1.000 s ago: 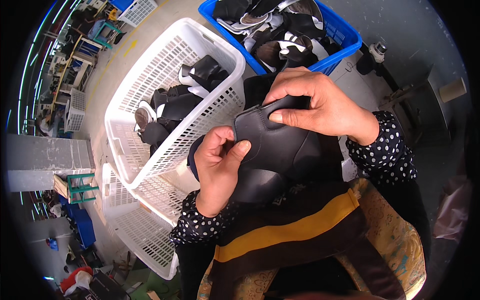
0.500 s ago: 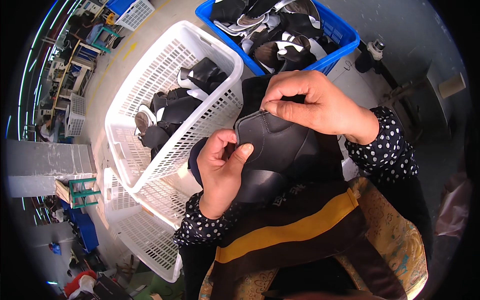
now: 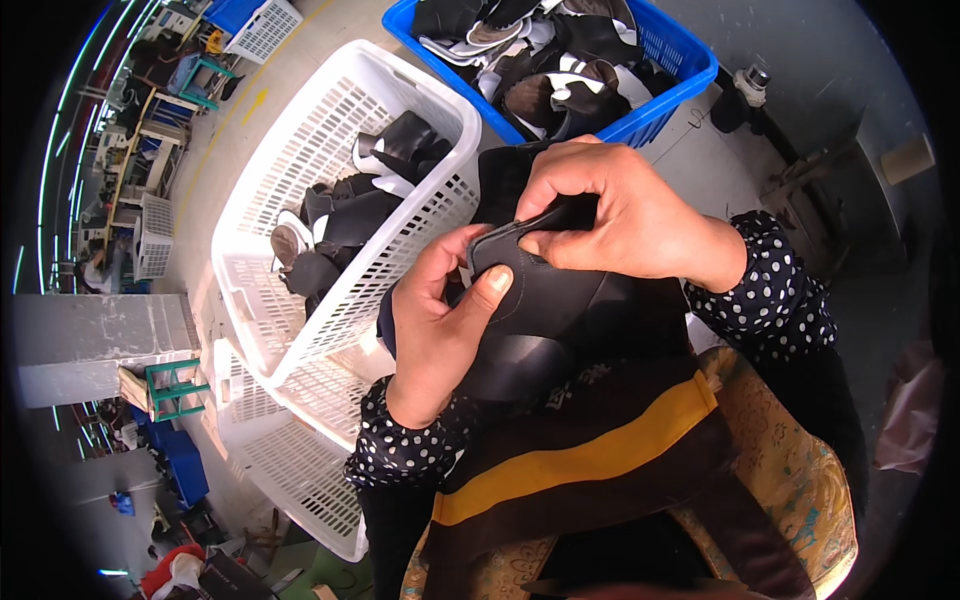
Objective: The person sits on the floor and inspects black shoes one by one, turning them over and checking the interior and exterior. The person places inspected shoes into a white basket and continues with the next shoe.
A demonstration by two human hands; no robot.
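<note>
Between my two hands is a black stitched shoe upper [image 3: 555, 290], held above my lap. My left hand [image 3: 440, 315] pinches its left corner, thumb on the near face and fingers behind. With thumb and forefinger closed on the top edge, my right hand [image 3: 620, 210] bends that edge over toward me. Part of the upper is hidden under the right hand and merges with the dark apron [image 3: 590, 455], which has a yellow band.
Left of my hands stands a white slatted basket [image 3: 345, 210] with several black and white uppers, above another white basket [image 3: 300, 470]. A blue crate [image 3: 655, 120] piled with similar pieces is beyond my hands. A grey machine part [image 3: 850, 190] stands at right.
The right thumb and fingers have shifted slightly down and folded the upper's top edge, which lay flatter before. My left hand keeps its pinch on the corner.
</note>
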